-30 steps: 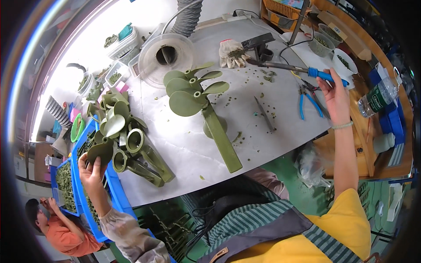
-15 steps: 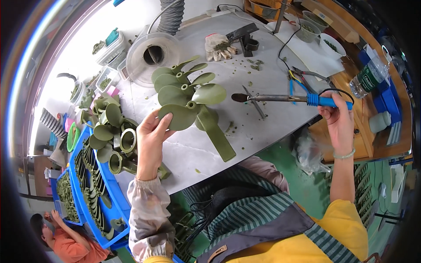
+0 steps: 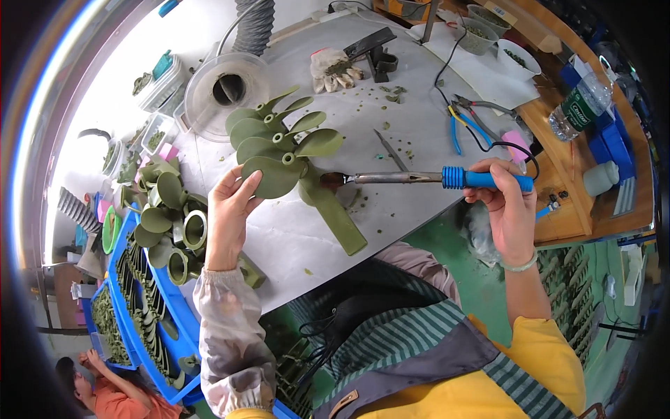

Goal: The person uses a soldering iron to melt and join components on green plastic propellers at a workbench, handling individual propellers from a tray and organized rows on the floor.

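Note:
My left hand (image 3: pixel 227 218) pinches a blade of the nearest green propeller (image 3: pixel 271 177), thumb on top. Several such propellers stand in a row along a flat green bar (image 3: pixel 336 220), which slants toward me over the table. My right hand (image 3: pixel 511 209) is wrapped round the blue handle of a soldering iron (image 3: pixel 399 177), held nearly level. Its dark, spade-shaped tip (image 3: pixel 333 179) meets the bar's upper part just right of the nearest propeller's hub. Whether it presses on the bar or sits just in front, I cannot tell.
Loose green parts (image 3: pixel 159 218) are heaped at the table's left, beside blue crates (image 3: pixel 187 318). A pointed metal tool (image 3: pixel 392 151), a glove (image 3: pixel 333 70) and pliers (image 3: pixel 481 105) lie farther back. The iron's black cable (image 3: pixel 440 80) crosses the right side, near a bottle (image 3: pixel 581 110). A person in orange (image 3: pixel 115 391) sits lower left.
My right hand has brought the iron leftward and slightly down, from a gap right of the propellers to the bar. My left hand still pinches the blade; the view has shifted a little.

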### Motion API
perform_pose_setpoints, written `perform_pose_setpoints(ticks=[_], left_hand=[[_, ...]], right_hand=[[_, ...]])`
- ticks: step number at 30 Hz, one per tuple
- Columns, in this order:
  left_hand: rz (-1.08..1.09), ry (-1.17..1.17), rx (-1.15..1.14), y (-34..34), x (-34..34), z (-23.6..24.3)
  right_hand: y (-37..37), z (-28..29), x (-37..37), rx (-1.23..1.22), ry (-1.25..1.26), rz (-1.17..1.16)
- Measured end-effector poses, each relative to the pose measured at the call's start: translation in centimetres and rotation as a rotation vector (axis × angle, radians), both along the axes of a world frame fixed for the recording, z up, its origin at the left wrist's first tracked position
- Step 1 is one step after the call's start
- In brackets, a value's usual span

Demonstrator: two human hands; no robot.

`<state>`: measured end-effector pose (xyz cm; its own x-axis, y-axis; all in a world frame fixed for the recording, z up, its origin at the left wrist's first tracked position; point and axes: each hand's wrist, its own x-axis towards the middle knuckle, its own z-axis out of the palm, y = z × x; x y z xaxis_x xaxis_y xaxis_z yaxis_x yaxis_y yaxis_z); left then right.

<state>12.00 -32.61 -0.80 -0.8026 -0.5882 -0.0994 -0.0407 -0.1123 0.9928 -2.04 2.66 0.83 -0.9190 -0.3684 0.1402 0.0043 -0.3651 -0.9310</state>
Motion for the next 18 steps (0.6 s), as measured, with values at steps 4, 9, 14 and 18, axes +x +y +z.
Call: perform_pose_setpoints(ticks=[4,9,14,18], left_hand=[[0.005,0.031,0.026,-0.3,0.1,0.2],[0.001,0.038,0.038,-0.1,0.0,0.4],[-0.009,0.025,0.032,-0.2,-0.1,0.1],[0.001,0.027,0.029,0.0,-0.3,0.0]], right_hand=[[-1.3,-0.1,0.8,0.011,0.024,-0.023],[-2.7,-0.7,0.9,0.016,0.06,-0.008],[-4.1,-1.1,1.3,0.003,0.059,-0.004],[-4.9,-1.3,1.7,-0.014,0.06,0.001]])
